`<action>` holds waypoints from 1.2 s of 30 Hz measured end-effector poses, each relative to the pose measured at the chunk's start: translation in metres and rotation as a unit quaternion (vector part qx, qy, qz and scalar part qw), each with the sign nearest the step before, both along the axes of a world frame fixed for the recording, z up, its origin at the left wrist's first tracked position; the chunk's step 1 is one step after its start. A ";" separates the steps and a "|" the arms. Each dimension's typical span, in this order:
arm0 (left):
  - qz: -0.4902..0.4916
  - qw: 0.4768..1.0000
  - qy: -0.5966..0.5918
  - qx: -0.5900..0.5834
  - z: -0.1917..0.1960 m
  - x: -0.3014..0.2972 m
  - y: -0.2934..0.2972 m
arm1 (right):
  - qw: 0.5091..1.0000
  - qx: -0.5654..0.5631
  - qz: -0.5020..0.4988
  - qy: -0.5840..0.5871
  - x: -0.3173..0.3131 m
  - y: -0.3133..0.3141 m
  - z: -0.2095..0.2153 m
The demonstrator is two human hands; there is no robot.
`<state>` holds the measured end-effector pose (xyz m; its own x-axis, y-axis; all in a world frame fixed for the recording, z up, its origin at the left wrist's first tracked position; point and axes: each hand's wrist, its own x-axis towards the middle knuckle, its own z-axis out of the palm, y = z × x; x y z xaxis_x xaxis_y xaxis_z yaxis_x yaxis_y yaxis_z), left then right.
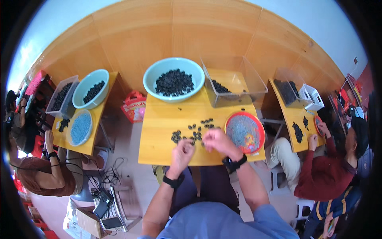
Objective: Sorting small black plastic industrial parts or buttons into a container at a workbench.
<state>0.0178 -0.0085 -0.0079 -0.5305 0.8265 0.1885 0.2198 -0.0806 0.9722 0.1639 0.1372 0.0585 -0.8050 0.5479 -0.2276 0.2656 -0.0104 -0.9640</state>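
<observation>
Small round black parts (197,134) lie loosely spread on the yellow table (159,119) in front of me. At their near edge my left hand (183,151) is closed with bent fingers; whatever it may hold is too small to make out. My right hand (217,140) is a short way to the right, its fingers pinched together over the parts, and what sits between them is hidden. Right beside it stands a round red-rimmed tray (262,135) with many tiny grey-blue pieces (240,129) on its patterned bottom. Each wrist carries a black band.
Behind the loose parts stand a light-blue basin (149,85) heaped with black parts and a clear plastic bin (254,93) holding fewer. People work at side tables left and right. A red bag (134,106), cables (115,171) and a cardboard box (88,223) are on the floor.
</observation>
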 end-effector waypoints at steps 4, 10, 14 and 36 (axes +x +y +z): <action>0.022 0.988 -0.140 0.061 0.003 -0.011 0.003 | 0.944 0.021 -0.201 0.260 -0.047 0.009 0.083; 0.027 0.979 -0.184 0.080 0.005 -0.012 0.004 | 0.963 0.205 -0.164 0.059 -0.039 0.022 0.042; 0.057 0.970 -0.212 0.109 0.010 -0.010 0.001 | 0.926 0.349 -0.100 -0.109 -0.030 -0.001 0.004; 0.172 0.962 -0.162 0.137 0.004 -0.009 0.003 | 0.895 0.407 -0.066 -0.169 -0.067 -0.006 -0.017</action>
<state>0.0093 -0.0059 -0.0041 -0.8312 0.5343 0.1535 -0.0309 -0.3202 0.9469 0.0966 0.1309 0.0411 -0.6817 0.7282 0.0707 0.5921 0.6059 -0.5313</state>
